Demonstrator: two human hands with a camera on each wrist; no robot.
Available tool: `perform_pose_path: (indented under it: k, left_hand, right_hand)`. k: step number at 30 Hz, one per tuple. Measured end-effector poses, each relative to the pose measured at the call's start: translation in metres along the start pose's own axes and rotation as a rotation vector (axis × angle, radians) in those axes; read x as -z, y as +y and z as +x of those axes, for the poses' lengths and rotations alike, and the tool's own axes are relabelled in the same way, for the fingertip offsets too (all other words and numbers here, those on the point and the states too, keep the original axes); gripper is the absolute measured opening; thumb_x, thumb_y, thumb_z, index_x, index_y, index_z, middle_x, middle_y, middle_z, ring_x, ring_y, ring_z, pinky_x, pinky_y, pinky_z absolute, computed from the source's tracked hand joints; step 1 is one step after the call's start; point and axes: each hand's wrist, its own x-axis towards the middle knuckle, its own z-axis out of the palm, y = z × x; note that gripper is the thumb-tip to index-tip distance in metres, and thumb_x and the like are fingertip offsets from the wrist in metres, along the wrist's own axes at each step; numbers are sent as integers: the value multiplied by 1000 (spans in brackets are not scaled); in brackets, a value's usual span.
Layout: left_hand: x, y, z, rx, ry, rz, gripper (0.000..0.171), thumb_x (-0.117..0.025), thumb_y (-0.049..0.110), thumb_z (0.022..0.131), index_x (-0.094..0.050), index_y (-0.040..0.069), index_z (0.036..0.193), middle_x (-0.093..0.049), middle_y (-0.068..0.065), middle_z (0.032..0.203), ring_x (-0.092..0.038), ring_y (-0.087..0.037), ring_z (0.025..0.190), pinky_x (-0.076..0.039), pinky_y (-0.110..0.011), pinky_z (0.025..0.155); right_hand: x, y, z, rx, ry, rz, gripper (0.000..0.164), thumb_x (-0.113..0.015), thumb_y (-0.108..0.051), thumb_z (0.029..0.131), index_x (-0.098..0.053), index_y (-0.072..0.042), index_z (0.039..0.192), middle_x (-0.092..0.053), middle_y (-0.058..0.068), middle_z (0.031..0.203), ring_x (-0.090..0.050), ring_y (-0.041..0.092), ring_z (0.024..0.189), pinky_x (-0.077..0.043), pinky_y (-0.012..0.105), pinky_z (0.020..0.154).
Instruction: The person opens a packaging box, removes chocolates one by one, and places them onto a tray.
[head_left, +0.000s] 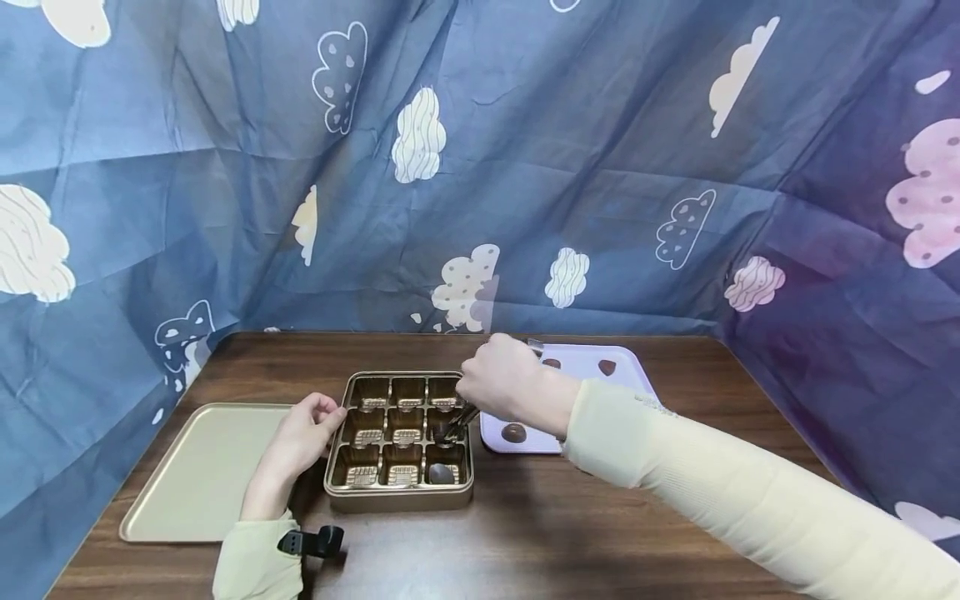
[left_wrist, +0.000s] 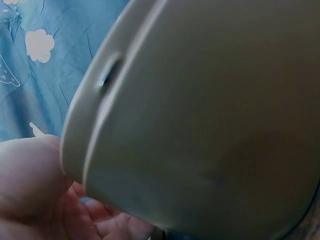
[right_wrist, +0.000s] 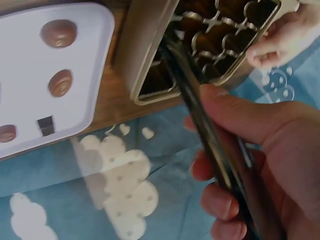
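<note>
A gold chocolate box (head_left: 401,500) with square compartments stands mid-table. My left hand (head_left: 303,437) holds its left rim between thumb and fingers; the left wrist view shows the thumb (left_wrist: 30,175) against the edge. In my right hand (head_left: 506,379) are dark tongs (right_wrist: 205,120), gripped with curled fingers. The tongs' tips reach down into the right column, around its middle compartment; whether a piece is between them I cannot tell. One dark chocolate (head_left: 440,473) lies in the front right compartment. Just right of the box is a pale lavender tray (head_left: 581,354) with several brown chocolates (head_left: 513,432).
On the left lies a flat gold lid or tray (head_left: 202,475), partly behind my left forearm. A black strap with a small device (head_left: 311,542) sits on the left wrist. Blue cloud-print cloth (head_left: 525,167) hangs behind the wooden table (head_left: 570,533).
</note>
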Motion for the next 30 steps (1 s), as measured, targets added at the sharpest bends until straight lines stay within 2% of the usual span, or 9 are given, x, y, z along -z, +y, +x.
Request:
perform_pose_path:
  k: [3,8,14,18,21,22,24,26,30]
  left_hand:
    - [-1,1,1,-2,-6,3,18,-57,13,99,-51,-3,101,-52,-7,75,-56,-17,58,-55,-37,54]
    - [1,-1,1,-3,-4,9,16,-57,12,99,-51,-3,101,-52,-6,74,-56,-17,58,-55,-35,54]
    - [1,-2,0,2,-11,25,16,-57,12,98,-51,-3,101,-52,-6,74,-56,-17,58,-55,-34,53]
    - [0,-3,-1,-1,-7,17,16,-57,12,98,-51,-3,101,-52,-6,74,-56,-17,58,-54,-34,53]
    - [-2,-2,-2,-10,-8,20,17,-57,12,98,-51,-4,100,-52,-7,73,-56,-17,57,-54,-34,52]
    - [-2,-2,-2,-8,-10,21,17,-57,11,98,-51,-4,100,-52,-7,73,-56,-17,57,-54,-34,52]
    - [-2,-2,-3,-7,-12,24,16,-57,11,98,-50,-4,100,-52,-7,73,-55,-17,57,-54,-34,52]
    - [-2,-2,-3,-7,-13,31,16,-57,11,98,-50,-3,100,-51,-6,73,-55,-17,58,-54,-34,52]
    - [-2,-2,-3,-17,-4,38,16,-56,11,98,-50,-3,100,-51,-7,74,-55,-18,61,-54,-35,53]
  right_hand:
    - [-4,17,-10,3,-10,109,18,-70,-26,85,-63,-25,68,-60,-6,70,-57,15,58,-50,36,50]
    - [-16,37,-29,-32,-38,334,23,-72,-42,86,-63,-28,70,-51,-10,62,-50,12,54,-43,34,45]
    - [-40,47,-62,-81,38,508,23,-68,-37,91,-58,-32,71,-47,-18,59,-46,6,54,-38,32,43]
    - [-66,51,-94,-199,122,661,10,-67,-38,92,-71,-32,86,-61,-22,73,-51,2,60,-45,34,49]
    - [-90,52,-125,-344,160,777,23,-67,-40,92,-76,-24,105,-70,-12,93,-62,8,77,-53,41,63]
    - [-97,51,-134,-399,158,815,27,-66,-41,92,-76,-21,107,-71,-9,95,-64,10,82,-54,42,67]
    - [-114,51,-153,-480,173,894,32,-67,-40,92,-75,-14,110,-72,-4,97,-64,13,84,-54,42,71]
    - [-130,50,-170,-545,179,972,32,-67,-39,92,-76,-11,107,-71,-2,87,-62,13,76,-52,37,67]
    - [-158,52,-204,-664,130,1083,34,-67,-38,92,-75,-9,108,-71,-1,88,-60,12,79,-50,32,70]
